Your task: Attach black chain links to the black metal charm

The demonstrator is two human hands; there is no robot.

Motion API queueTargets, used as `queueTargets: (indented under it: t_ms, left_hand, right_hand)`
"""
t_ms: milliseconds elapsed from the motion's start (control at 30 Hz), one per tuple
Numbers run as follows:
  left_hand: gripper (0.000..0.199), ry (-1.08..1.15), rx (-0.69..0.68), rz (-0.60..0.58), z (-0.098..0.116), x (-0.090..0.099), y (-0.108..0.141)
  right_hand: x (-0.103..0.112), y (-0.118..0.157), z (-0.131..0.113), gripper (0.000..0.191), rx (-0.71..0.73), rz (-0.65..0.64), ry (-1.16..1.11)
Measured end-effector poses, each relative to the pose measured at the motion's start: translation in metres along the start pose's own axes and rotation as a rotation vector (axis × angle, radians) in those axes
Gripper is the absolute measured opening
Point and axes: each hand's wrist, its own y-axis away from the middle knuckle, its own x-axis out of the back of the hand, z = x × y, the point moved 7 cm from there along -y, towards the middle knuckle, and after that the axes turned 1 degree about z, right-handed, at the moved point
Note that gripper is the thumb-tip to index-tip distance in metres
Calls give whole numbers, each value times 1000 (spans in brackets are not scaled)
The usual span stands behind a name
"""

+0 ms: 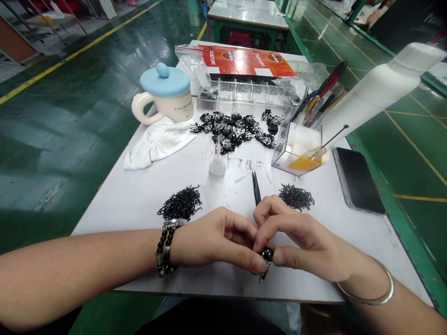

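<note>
Close to the table's front edge, my left hand [216, 244] pinches a small black and silver part [267, 256] between thumb and fingers. My right hand [300, 237] meets it from the other side, its thumb and index fingertip against the same part. The fingers cover much of the part, so its exact kind is unclear. Just beyond my hands lie black tweezers [256, 187]. A pile of small black hook-shaped pieces [179, 203] sits behind my left wrist, and a similar pile [296, 197] behind my right hand.
A heap of black and silver parts [237, 130] lies mid-table before a clear compartment box [244, 93]. Around it stand a small white dropper bottle [218, 165], a lidded mug [165, 95], a white cloth [157, 144], a tool holder [296, 146], a white bottle [380, 93] and a phone [359, 179].
</note>
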Motion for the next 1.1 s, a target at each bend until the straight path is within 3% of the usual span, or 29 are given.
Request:
queueTargets:
  t_ms: [367,500,633,1100]
  left_hand:
    - [20,2,-32,-8,2,-3,1]
    - [19,8,-9,9,2,-2,2]
    - [16,-6,6,33,3,-1,2]
    - [18,59,-34,46,4,2,2]
  right_hand:
    - [1,0,2,16,5,52,-84]
    - [6,3,-4,16,89,145,-45]
    - [7,5,-6,7,81,148,39]
    - [15,5,-8,15,143,275,120]
